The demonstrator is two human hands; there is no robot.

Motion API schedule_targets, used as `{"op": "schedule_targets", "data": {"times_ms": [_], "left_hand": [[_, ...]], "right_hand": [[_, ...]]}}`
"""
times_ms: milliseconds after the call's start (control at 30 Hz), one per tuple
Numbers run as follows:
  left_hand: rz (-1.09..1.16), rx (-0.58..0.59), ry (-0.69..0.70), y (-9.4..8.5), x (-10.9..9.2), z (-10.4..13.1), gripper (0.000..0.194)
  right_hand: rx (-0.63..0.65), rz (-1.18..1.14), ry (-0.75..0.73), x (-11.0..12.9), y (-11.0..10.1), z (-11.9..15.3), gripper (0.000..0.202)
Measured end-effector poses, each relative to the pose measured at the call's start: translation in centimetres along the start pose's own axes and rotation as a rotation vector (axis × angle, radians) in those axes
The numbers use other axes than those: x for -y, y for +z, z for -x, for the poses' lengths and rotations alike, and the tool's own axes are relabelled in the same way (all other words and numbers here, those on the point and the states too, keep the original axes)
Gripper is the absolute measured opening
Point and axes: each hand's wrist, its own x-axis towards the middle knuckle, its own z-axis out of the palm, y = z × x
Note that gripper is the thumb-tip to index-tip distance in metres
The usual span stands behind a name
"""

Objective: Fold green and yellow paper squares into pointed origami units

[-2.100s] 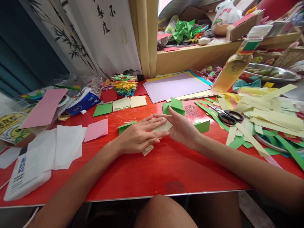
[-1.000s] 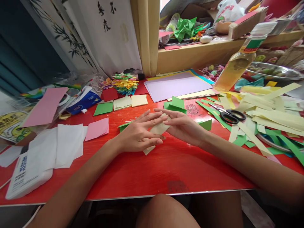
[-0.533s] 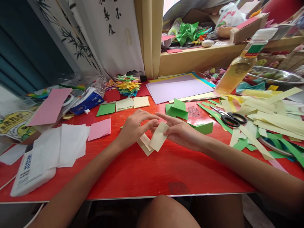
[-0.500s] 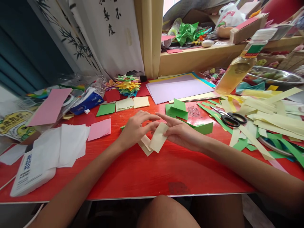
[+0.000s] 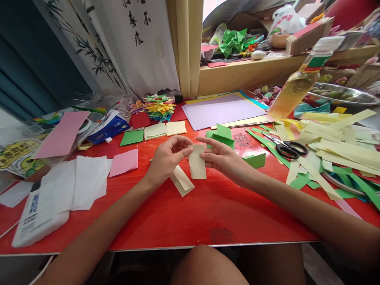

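Observation:
Between my two hands, a small cream piece of paper (image 5: 197, 164) is held upright above the red table (image 5: 160, 225). My left hand (image 5: 169, 158) pinches its upper left corner with thumb and fingers. On the other side, my right hand (image 5: 221, 158) grips its right edge between thumb and fingers. A folded cream strip of paper (image 5: 181, 181) lies on the table just below my left hand. Folded green paper pieces (image 5: 221, 136) sit beyond my right hand, and another green piece (image 5: 255, 160) shows past my right forearm.
Black-handled scissors (image 5: 289, 149) rest among paper strips (image 5: 335, 138) at the right. A leaning bottle (image 5: 299, 83) stands behind them. Lilac sheets (image 5: 222, 111) lie at the back, near square stacks of cream paper (image 5: 156, 130). Pink paper (image 5: 124, 162) and white tissues (image 5: 89, 182) are at left.
The cream paper has turned from tilted to nearly upright and risen slightly. My left thumb has come onto its upper corner. The folded strip on the table shows more fully.

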Motion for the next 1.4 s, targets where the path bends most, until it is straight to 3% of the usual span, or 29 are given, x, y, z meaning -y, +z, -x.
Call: {"op": "schedule_targets", "data": {"times_ms": [200,467,633,900,1133,1400], "left_hand": [[-0.024,-0.042,0.003,-0.05,0.29,-0.06,0.017],[-0.047,-0.026,-0.037,-0.02,-0.08,0.04,0.028],[-0.08,-0.001,-0.047,-0.07,-0.53,0.11,0.023],[-0.153,0.076,-0.049,-0.01,-0.15,0.18,0.02],[-0.206,-0.036,-0.086,-0.27,0.17,-0.05,0.022],[-0.268,0.055,-0.058,0.06,0.38,-0.01,0.02]], "right_hand": [[-0.006,0.15,-0.102,0.06,0.29,0.1,0.024],[-0.001,0.196,-0.13,-0.09,0.26,0.13,0.024],[0.004,0.246,-0.169,-0.11,0.11,0.05,0.023],[-0.073,0.406,-0.14,-0.28,0.0,0.13,0.027],[-0.027,0.438,-0.081,-0.36,-0.11,0.01,0.025],[0.002,0.462,-0.027,-0.84,-0.53,-0.11,0.023]]}}
